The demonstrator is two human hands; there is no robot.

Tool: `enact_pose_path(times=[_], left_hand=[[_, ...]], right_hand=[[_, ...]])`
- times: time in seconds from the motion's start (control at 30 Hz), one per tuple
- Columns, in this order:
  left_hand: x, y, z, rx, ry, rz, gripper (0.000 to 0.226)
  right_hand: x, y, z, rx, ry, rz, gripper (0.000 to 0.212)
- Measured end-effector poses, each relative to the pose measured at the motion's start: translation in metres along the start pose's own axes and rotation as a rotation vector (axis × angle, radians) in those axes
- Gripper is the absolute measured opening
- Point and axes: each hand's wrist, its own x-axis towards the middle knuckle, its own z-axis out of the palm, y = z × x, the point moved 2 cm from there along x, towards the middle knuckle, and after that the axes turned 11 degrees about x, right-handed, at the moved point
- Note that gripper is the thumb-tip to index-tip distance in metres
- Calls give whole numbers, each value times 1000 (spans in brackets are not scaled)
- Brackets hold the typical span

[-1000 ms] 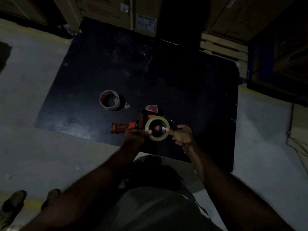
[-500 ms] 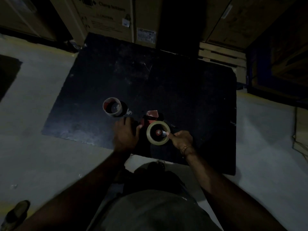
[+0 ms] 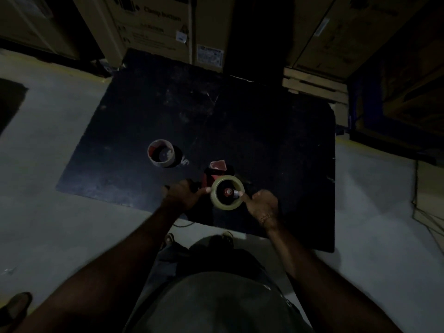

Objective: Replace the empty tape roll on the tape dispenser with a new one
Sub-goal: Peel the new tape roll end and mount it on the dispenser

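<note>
A red tape dispenser (image 3: 212, 175) lies near the front edge of a black board (image 3: 240, 121). A new roll of clear tape (image 3: 227, 192) sits on its hub. My left hand (image 3: 183, 194) is wrapped around the dispenser's handle, hiding it, thumb against the roll's left side. My right hand (image 3: 263, 204) is to the right of the roll, its index finger pressing at the hub. The empty cardboard core (image 3: 161, 153) stands apart on the board, up and to the left.
The board rests on a pale concrete floor (image 3: 60, 224). Cardboard boxes (image 3: 153, 22) and a wooden pallet (image 3: 314, 86) line the far side. Flat cardboard (image 3: 430, 203) lies at the right. A shoe (image 3: 15, 306) shows at bottom left.
My left hand moved from beside the roll onto the dispenser's handle and closed around it, covering the red grip. My right finger stayed at the hub. The camera shifted slightly.
</note>
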Motion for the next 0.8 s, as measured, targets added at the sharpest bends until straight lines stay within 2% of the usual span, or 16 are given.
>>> enact_pose_path(times=[0.13, 0.2, 0.27, 0.4, 0.47, 0.5, 0.57, 0.67, 0.8], left_hand=[[-17, 6, -8, 54, 116, 50, 62], [-23, 10, -18, 54, 118, 54, 62], [-26, 12, -27, 19, 102, 65, 64], [-30, 16, -50, -8, 99, 103, 56], [-32, 18, -61, -33, 89, 133, 57], [-33, 18, -66, -87, 95, 136, 61], [-35, 19, -73, -229, 111, 93, 77], [-38, 21, -85, -190, 138, -7, 99], [-40, 22, -96, -157, 92, -56, 100]], right_hand=[[-20, -25, -26, 97, 268, -229, 50], [-21, -42, -37, 111, 281, -344, 51], [-15, -60, -45, 115, 174, -377, 57], [-4, -95, -52, 115, -198, -292, 75], [-4, -107, -54, 132, -307, -305, 86], [-4, -112, -56, 160, -339, -311, 91], [-5, -118, -59, 235, -392, -307, 83], [-9, -122, -61, 286, -465, -309, 67], [-13, -120, -57, 273, -427, -300, 66]])
